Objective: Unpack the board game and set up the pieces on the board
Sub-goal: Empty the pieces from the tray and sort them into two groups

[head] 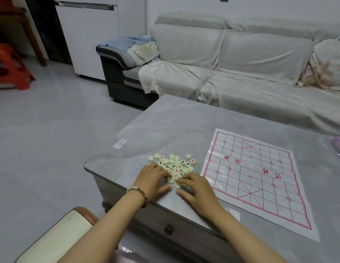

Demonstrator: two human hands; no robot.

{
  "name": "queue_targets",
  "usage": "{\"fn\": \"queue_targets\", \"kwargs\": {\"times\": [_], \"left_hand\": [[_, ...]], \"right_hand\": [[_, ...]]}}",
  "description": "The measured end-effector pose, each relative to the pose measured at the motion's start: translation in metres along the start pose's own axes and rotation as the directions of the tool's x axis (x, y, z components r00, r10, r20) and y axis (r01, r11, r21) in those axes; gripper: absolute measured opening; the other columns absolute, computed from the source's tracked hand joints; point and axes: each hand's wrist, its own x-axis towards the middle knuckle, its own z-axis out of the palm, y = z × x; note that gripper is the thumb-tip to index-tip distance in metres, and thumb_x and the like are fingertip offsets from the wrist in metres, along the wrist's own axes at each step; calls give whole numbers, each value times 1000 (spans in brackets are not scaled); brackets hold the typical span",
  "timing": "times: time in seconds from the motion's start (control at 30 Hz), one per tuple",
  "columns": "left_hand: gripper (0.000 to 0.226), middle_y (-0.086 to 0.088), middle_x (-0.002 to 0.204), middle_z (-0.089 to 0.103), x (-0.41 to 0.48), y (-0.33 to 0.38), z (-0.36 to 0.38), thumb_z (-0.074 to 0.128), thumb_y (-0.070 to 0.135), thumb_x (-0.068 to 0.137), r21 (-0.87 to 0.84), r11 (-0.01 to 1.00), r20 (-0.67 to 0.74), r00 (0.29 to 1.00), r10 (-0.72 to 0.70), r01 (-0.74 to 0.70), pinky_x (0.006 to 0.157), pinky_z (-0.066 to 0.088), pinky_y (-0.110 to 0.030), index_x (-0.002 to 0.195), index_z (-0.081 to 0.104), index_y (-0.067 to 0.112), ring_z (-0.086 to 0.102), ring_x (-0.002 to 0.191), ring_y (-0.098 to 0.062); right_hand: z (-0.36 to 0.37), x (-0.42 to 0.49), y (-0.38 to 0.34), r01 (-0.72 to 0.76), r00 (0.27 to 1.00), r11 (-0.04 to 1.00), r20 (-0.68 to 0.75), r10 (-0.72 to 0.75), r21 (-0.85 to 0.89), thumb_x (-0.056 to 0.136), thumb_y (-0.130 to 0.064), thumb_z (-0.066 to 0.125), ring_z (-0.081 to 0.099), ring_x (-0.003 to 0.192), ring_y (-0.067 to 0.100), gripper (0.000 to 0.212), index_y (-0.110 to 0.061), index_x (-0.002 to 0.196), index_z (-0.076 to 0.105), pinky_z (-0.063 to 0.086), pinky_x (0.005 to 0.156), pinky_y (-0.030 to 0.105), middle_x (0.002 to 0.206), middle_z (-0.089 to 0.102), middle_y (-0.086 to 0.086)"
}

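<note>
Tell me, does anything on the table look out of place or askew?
Yes. The pieces lie in a loose heap beside the board, several face down, none on it. The board lies skewed to the table edge.

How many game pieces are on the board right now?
0. All visible pieces lie clustered on the table left of the board. The left hand and right hand rest on their near edge and may hide a few.

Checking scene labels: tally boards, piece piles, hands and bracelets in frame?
Xiangqi board sheet: 1
Pile of xiangqi pieces: 1
Hands, both on the pile: 2 (left hand, right hand)
Bead bracelet: 1
Total: 5
</note>
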Motion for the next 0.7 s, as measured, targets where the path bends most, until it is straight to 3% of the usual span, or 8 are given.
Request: {"fn": "queue_targets", "kwargs": {"times": [0.13,0.37,0.5,0.7], "left_hand": [[29,13,110,56,1,2,1,59,48,84,-47,999,2,1000,-12,12,87,28,-21,108,59,31,41,107,-10],[16,11,94,54,3,-2,1,59,49,84,-169,981,46,995,-84,91,84,35,-24,90,64,36,46,97,-12],[20,10,93,63,7,1,1,55,45,89,-171,982,-27,996,-82,76,78,31,-24,92,67,30,46,95,-11],[14,18,82,58,9,-6,-2,58,44,87,-215,969,-117,982,-148,121,75,34,-23,91,66,33,44,88,-6]], "right_hand": [[1,0,0,-33,999,995,17,32,99,85,-37,65,49,87,4,26,-24,106,70,43,76,23,94,54,-15],[0,1,1,-50,999,987,4,50,151,86,-36,65,48,74,-7,20,-21,97,74,34,65,10,79,51,-23],[-4,12,-1,-95,995,985,-13,98,145,88,-36,63,54,76,4,16,-22,92,71,43,69,22,83,64,-11],[-12,24,-6,-132,988,990,84,128,42,94,-32,53,57,79,15,19,-17,97,66,44,72,32,86,66,-2]]}}
